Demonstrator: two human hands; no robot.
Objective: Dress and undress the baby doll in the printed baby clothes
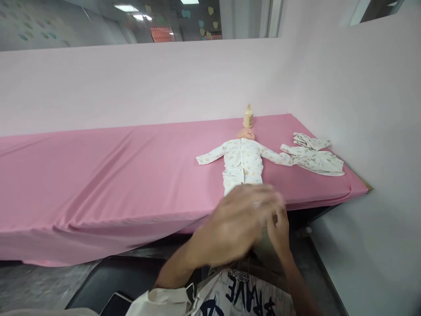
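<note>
A baby doll (246,134) in a white patterned sleepsuit (242,163) lies on its back on the pink-covered table (98,175), arms spread. My left hand (237,224) is raised in front of the doll's legs, blurred by motion, and hides them. My right hand (279,228) sits just behind it, fingers against the left hand. Neither hand shows anything held. A small cream bottle (248,116) stands behind the doll's head.
A crumpled white patterned garment (312,158) lies to the right of the doll near the table's end. Pink walls close in behind and at the right. A black chair (118,281) with a phone (115,305) is below left.
</note>
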